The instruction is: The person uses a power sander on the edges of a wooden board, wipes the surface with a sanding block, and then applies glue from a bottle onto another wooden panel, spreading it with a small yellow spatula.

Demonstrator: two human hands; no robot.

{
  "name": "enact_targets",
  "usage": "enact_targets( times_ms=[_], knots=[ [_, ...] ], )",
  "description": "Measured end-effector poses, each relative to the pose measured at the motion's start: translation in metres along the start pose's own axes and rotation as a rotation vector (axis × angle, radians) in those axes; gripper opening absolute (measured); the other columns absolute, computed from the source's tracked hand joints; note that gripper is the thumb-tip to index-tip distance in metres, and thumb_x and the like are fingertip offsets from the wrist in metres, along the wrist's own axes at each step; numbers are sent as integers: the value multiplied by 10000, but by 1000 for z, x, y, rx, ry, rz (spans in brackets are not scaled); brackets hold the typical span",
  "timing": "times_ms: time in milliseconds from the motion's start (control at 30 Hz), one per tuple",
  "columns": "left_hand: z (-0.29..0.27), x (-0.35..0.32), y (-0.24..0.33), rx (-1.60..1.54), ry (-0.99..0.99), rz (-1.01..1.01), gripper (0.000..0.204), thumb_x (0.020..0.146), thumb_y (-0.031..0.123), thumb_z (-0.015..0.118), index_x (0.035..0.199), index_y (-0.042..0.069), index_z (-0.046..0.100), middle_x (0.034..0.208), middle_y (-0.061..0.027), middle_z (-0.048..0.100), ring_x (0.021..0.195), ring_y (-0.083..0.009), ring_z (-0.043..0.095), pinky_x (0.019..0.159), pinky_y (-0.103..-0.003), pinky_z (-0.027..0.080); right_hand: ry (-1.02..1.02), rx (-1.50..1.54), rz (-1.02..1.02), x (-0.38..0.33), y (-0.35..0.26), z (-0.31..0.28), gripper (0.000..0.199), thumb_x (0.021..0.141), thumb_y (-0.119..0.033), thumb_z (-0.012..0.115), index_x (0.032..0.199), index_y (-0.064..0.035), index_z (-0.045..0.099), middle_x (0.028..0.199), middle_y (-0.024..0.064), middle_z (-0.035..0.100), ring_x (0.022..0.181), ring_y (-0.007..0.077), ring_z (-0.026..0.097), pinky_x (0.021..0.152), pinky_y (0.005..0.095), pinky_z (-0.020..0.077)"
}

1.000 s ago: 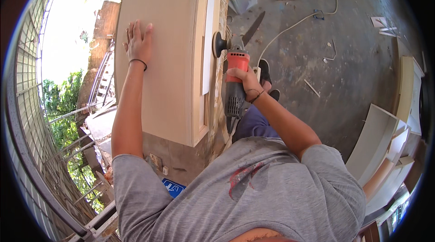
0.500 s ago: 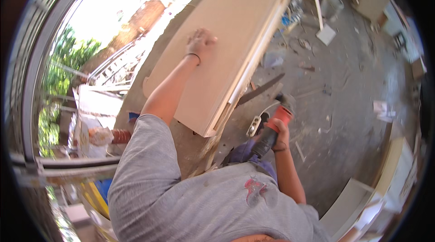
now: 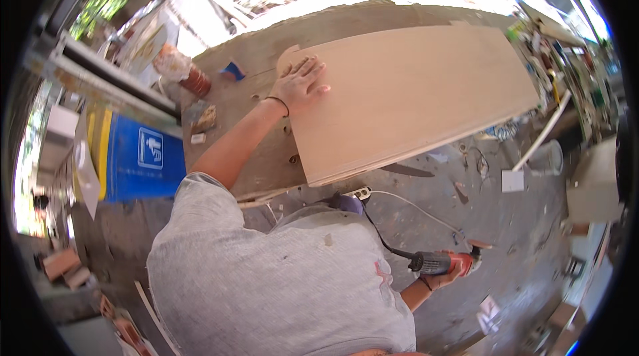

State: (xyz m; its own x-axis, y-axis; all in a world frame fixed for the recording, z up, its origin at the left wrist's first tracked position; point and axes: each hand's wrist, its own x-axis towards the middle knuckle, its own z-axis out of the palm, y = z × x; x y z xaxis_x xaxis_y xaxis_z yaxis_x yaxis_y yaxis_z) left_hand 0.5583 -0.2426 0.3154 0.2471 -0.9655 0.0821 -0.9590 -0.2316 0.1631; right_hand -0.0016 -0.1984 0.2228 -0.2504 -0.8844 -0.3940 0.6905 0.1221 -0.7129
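Wooden panel (image 3: 413,96), upper centre: seemingly checking with spread left hand (image 3: 303,85), gripping sander (image 3: 432,263) in right hand (image 3: 444,280), next probably needing slack cord (image 3: 393,251).

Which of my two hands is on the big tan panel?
Your left hand, palm down on the big tan panel; your right hand is away from it, gripping the red and black power tool.

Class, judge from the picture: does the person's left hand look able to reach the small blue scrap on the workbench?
Probably yes: the left hand rests on the wooden panel, gripping nothing, and nothing visible blocks the way to the blue scrap.
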Motion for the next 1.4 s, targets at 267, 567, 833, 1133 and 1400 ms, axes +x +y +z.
enact_targets(
  times_ms=[267, 567, 833, 1133, 1400],
  knots=[
    [-2, 13, -45, -33, 57, -412, 657, 904, 521, 328, 1414, 109, 288, 1479, -102, 234, 1373, -226, 206, 1113, -441, 157, 33, -141, -27, 66, -39, 44, 459, 764, -443, 569, 884, -1, 539, 741, 120, 564, 653, 243, 570, 588, 332, 476],
    [26, 39, -78, -960, 407, -681, 277, 870, 242, 580, 1072, 59, 632, 923, -17, 643, 830, -94, 584, 748, -244, 461, 9, -101, 12, 104, -51, 66, 477, 760, -414, 596, 969, 5, 504, 765, 130, 562, 661, 249, 576, 611, 336, 492],
    [35, 53, -103, -974, 520, -773, 191, 855, 205, 611, 956, 50, 661, 839, 1, 646, 747, -86, 588, 678, -244, 473, -95, -159, 52, 147, -83, 51, 479, 766, -430, 599, 979, -14, 496, 817, 125, 566, 700, 247, 562, 656, 352, 480],
    [31, 61, -101, -1056, 508, -808, 215, 799, 265, 684, 823, 52, 677, 786, -31, 671, 684, -112, 613, 623, -268, 482, -62, -145, 0, 164, -117, 50, 473, 766, -420, 593, 993, -16, 495, 810, 119, 556, 689, 227, 561, 632, 336, 472],
    [19, 66, -100, -1221, 325, -795, 262, 814, 308, 669, 877, 54, 667, 817, -48, 659, 711, -136, 602, 652, -294, 487, -53, -159, 52, 169, -111, 39, 430, 767, -433, 600, 940, -46, 530, 805, 106, 578, 711, 231, 573, 637, 331, 485]
  ],
)
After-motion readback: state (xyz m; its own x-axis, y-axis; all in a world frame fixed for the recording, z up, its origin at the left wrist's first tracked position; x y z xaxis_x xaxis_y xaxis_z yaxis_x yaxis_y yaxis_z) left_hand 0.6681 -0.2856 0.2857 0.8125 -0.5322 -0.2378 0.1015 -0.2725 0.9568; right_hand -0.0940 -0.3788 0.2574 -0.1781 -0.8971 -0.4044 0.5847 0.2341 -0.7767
